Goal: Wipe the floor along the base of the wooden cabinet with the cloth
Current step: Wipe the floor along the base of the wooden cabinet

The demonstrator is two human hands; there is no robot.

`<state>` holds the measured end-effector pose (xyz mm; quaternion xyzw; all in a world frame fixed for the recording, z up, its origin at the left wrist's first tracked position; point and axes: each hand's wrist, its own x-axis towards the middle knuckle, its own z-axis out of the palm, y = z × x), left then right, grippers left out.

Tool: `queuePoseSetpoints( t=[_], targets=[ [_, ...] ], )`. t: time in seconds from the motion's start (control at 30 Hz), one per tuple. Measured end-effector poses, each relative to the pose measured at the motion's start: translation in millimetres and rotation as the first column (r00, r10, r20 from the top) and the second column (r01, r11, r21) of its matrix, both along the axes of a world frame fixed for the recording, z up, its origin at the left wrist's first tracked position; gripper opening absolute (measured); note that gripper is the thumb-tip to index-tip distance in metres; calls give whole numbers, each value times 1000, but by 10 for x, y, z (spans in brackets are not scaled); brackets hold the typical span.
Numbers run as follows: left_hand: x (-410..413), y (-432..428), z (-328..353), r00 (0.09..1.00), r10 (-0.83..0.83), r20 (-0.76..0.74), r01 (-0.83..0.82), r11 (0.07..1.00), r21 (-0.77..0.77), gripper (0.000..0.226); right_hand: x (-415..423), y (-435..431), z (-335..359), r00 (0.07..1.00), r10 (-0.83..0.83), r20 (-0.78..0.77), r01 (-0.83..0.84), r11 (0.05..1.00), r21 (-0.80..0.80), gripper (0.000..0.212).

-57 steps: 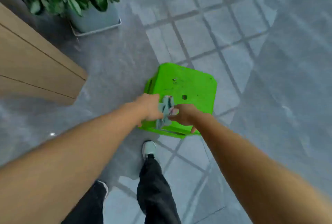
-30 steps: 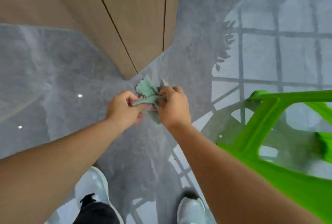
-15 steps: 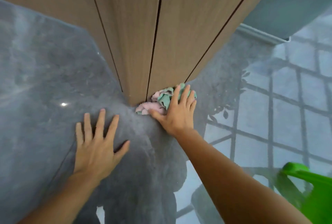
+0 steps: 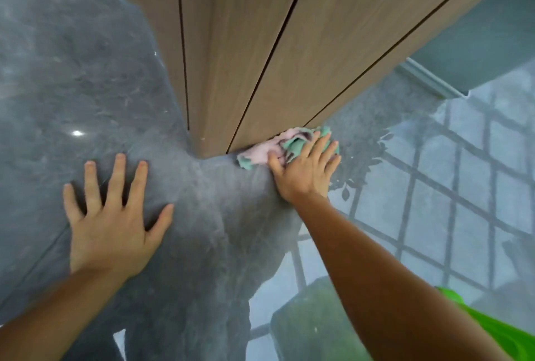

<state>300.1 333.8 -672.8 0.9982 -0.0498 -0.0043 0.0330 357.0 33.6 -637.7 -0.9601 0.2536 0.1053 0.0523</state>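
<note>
Head view. Containers: a pale grey-green planter sits at approx. 2 o'clock, beside the far end of the wooden cabinet; only its wall and base tray show, contents out of frame. A bright green plastic item is cut off by the frame edge at approx. 4 o'clock; cannot tell what it holds, if anything.

Cloth: crumpled, pink and mint green, on the grey floor, touching the cabinet base just right of the cabinet's near corner, approx. 1 o'clock from frame centre.

Right hand: flat, palm down on the cloth, fingers spread and extended toward the cabinet base. Hand presses the cloth rather than gripping it; pink portion protrudes at the thumb side, green portion under and beyond the fingertips.

Left hand: at approx. 9 o'clock, splayed wide, palm flat on the floor, holding nothing, well apart from the cloth, w/ the cabinet corner between the two hands.

Floor: glossy, w/ window-grid reflection at 3 o'clock.
</note>
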Motion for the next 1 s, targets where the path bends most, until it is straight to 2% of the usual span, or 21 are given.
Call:
queuePoseSetpoints(
  t=[0.1,0.2,0.33,0.43,0.5,0.6,0.67,0.8,0.83,0.9,0.97,1.0],
  targets=[
    [14,-11,-71,1000,-16,21,15,1000,19,85,161,-259,57,997,-46,-55,46,999,-1,112],
    [-4,-13,-41,1000,-22,18,22,1000,22,84,18,396,27,998,24,-50,-21,998,64,112],
    [0,-30,24,1000,-1,30,2,999,-48,83,-224,1334,-58,989,141,37,-146,978,152,111],
    [3,-31,14,998,-8,63,14,996,-92,79,-302,1105,-83,962,271,29,-273,954,125,110],
    [43,5,-8,999,-46,7,47,994,-101,79,-320,599,-76,946,324,16,-325,945,30,106],
    [34,-12,15,996,6,-92,-21,986,-164,83,-121,-304,-3,994,106,-21,-107,992,-59,102],
    [15,-38,46,999,19,-37,-23,991,-132,81,83,-709,90,998,-17,-58,17,1000,7,102],
    [27,-23,24,998,24,-63,-30,994,-107,81,144,-520,124,997,-64,-45,68,993,99,99],
    [23,-28,18,998,27,-63,-32,995,-91,82,58,-269,95,999,-25,-27,28,994,108,98],
    [31,-41,37,999,19,-49,-22,999,-47,85,-191,433,28,988,156,22,-157,976,148,98],
    [40,-40,68,999,12,-52,-14,999,-40,88,-425,1154,-22,942,327,79,-337,919,204,97],
    [40,-38,75,998,13,-65,-15,999,-42,89,-491,1402,-24,928,360,97,-373,902,216,95]
  ],
)
